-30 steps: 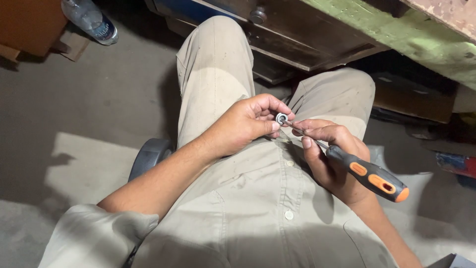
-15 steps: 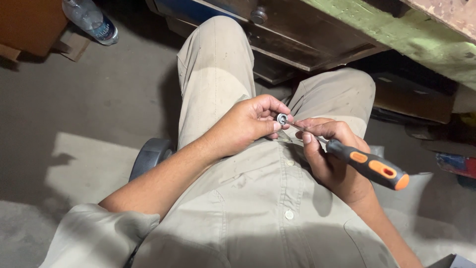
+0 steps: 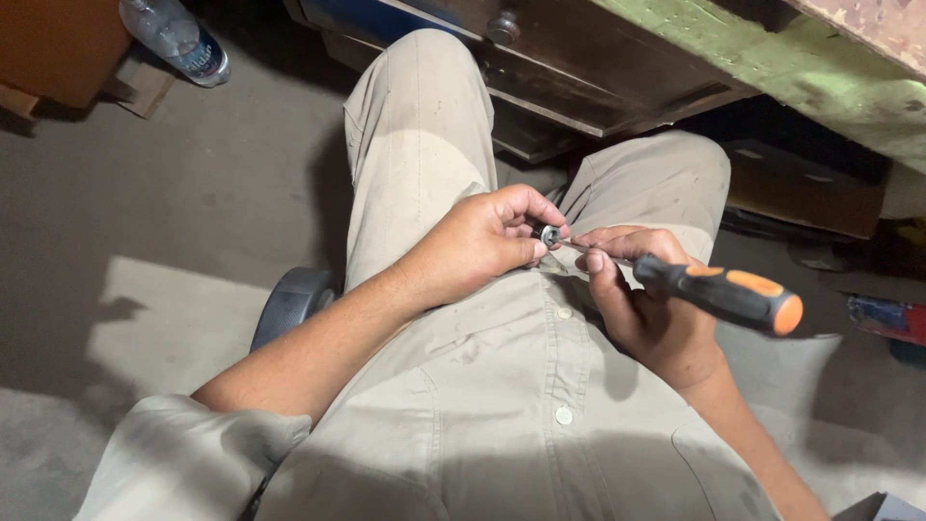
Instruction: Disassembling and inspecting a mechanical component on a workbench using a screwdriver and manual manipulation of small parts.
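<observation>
Over my lap, my left hand [image 3: 479,241] pinches a small round metal part [image 3: 550,234] between thumb and fingertips. My right hand [image 3: 644,304] grips a screwdriver [image 3: 725,292] with a black and orange handle. Its thin shaft points left, and the tip meets the metal part. The handle end sticks out to the right past my palm. Both hands sit close together above my beige trousers and shirt.
A plastic water bottle [image 3: 178,39] lies on the grey floor at top left. A dark wooden drawer unit with a round knob [image 3: 503,26] stands just beyond my knees. A green painted bench edge [image 3: 820,82] runs at top right. A dark round stool seat [image 3: 294,301] shows beneath me.
The screwdriver handle has shifted slightly, its end tilting a little upward. Both hands stay together on the small metal part.
</observation>
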